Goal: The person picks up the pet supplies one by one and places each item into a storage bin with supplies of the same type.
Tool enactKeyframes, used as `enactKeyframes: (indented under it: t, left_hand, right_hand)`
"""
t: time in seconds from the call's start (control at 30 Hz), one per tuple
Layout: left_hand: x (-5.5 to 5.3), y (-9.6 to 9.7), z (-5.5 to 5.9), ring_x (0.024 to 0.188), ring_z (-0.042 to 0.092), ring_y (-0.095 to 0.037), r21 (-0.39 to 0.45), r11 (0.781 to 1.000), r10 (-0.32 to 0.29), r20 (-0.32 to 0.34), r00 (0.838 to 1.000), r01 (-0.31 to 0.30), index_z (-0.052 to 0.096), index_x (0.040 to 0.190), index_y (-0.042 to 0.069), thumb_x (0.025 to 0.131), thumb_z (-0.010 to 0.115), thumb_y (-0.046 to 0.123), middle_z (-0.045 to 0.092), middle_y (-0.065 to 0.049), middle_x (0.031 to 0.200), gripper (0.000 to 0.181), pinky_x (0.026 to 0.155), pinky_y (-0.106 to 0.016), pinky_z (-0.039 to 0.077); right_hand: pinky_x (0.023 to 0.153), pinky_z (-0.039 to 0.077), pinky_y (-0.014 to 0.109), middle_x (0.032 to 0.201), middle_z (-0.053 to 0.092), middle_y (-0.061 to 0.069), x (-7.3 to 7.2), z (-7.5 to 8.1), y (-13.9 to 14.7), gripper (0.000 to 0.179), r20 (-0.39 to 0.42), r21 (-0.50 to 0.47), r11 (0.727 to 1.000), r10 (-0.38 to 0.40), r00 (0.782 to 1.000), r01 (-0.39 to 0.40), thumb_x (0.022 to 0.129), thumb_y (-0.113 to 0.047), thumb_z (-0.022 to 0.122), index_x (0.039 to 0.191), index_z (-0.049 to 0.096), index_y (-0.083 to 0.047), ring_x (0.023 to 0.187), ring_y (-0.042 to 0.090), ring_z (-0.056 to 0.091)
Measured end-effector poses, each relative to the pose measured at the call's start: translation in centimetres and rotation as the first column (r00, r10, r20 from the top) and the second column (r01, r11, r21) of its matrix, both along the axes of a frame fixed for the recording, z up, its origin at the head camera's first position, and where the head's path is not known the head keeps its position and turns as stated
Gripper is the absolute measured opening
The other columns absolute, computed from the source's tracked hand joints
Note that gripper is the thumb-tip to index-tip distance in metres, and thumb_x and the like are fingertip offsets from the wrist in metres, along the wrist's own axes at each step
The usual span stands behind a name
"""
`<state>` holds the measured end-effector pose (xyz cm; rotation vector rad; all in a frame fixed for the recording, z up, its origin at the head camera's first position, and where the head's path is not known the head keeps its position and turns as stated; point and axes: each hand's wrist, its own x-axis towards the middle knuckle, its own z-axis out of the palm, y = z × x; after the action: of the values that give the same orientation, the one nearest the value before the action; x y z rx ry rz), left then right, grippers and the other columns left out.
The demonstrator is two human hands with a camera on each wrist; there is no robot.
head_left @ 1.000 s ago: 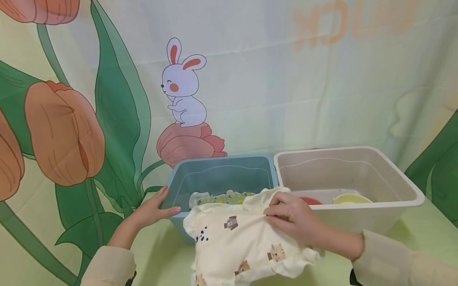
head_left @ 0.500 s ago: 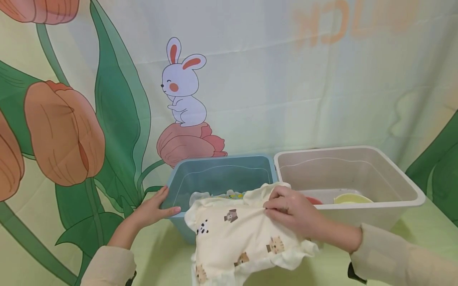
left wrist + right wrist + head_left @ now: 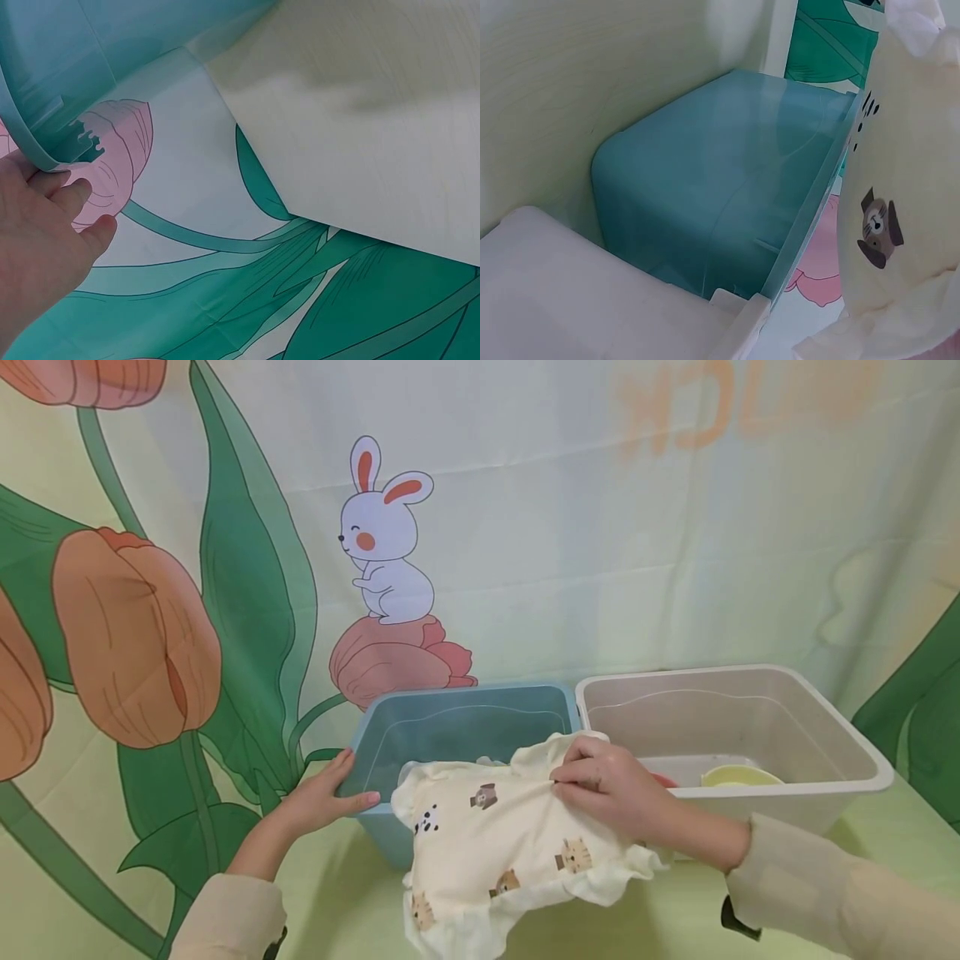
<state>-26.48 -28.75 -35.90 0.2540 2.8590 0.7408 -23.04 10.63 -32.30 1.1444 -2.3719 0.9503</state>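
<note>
My right hand [image 3: 618, 789] pinches the upper right part of a small cream pillow [image 3: 480, 843] with a ruffled edge and printed animal faces. The pillow hangs tilted over the front rim of a blue bin [image 3: 465, 702], covering much of its opening. In the right wrist view the pillow [image 3: 904, 180] appears at the right, above the bin's side. My left hand [image 3: 322, 797] rests on the blue bin's front left corner, thumb at the front rim. The left wrist view shows the left hand's relaxed fingers [image 3: 71, 196] at the rim. Pale ruffled cloth [image 3: 408, 770] peeks out behind the pillow.
To the right, a beige bin [image 3: 780, 791] stands against the blue one. A yellow round item [image 3: 738, 776] and a partly hidden red item [image 3: 664, 781] lie in it. Both bins stand on a light green table [image 3: 330, 893] before a printed curtain [image 3: 525, 568].
My right hand has raised the pillow slightly and tilted it toward the blue bin, hiding the lemon-print cloth that showed inside. The left hand has stayed on the rim.
</note>
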Motion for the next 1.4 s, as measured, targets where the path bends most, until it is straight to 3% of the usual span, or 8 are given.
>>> enactKeyframes:
  t: [0.3, 0.7, 1.03, 1.4]
  left_hand:
    - [0.1, 0.1, 0.1, 0.131, 0.009, -0.045, 0.004, 1.000, -0.006, -0.008, 1.000, 0.006, 0.007, 0.141, -0.003, 0.080, 0.055, 0.051, 0.002, -0.023, 0.147, 0.095, 0.100, -0.060, 0.019]
    - [0.2, 0.3, 0.4, 0.132, 0.009, -0.044, 0.000, 1.000, -0.006, -0.010, 1.000, 0.006, 0.007, 0.141, -0.003, 0.080, 0.055, 0.051, 0.002, -0.024, 0.147, 0.095, 0.100, -0.060, 0.019]
    - [0.1, 0.2, 0.1, 0.131, 0.010, -0.045, -0.001, 1.000, -0.003, -0.012, 1.000, 0.003, 0.007, 0.141, -0.002, 0.080, 0.055, 0.052, 0.002, -0.023, 0.147, 0.095, 0.100, -0.060, 0.020]
    - [0.2, 0.2, 0.3, 0.132, 0.010, -0.044, -0.004, 1.000, 0.001, -0.006, 1.000, -0.001, 0.007, 0.141, -0.002, 0.080, 0.055, 0.052, 0.002, -0.023, 0.147, 0.095, 0.100, -0.060, 0.019]
  right_hand:
    - [0.062, 0.043, 0.018, 0.080, 0.055, -0.003, -0.6, 0.1, -0.3, 0.012, 0.008, -0.019, 1.000, -0.001, 1.000, 0.001, 0.078, -0.004, 0.064, 0.086, 0.072, -0.007, 0.073, 0.006, 0.048]
    - [0.060, 0.042, 0.019, 0.077, 0.055, -0.003, -2.0, -0.1, -0.7, 0.011, -0.062, -0.059, 0.998, -0.029, 0.998, 0.025, 0.076, -0.004, 0.064, 0.082, 0.073, -0.009, 0.069, 0.006, 0.048]
    - [0.059, 0.041, 0.020, 0.076, 0.056, -0.002, -2.8, -0.1, -1.0, 0.012, 0.011, -0.057, 0.995, -0.077, 0.997, 0.078, 0.078, -0.005, 0.063, 0.086, 0.073, -0.007, 0.069, 0.009, 0.047]
    - [0.060, 0.041, 0.021, 0.076, 0.057, 0.000, -3.8, 0.0, -1.5, 0.011, -0.008, -0.028, 0.994, -0.104, 0.995, 0.104, 0.079, -0.009, 0.062, 0.084, 0.073, -0.007, 0.069, 0.011, 0.049]
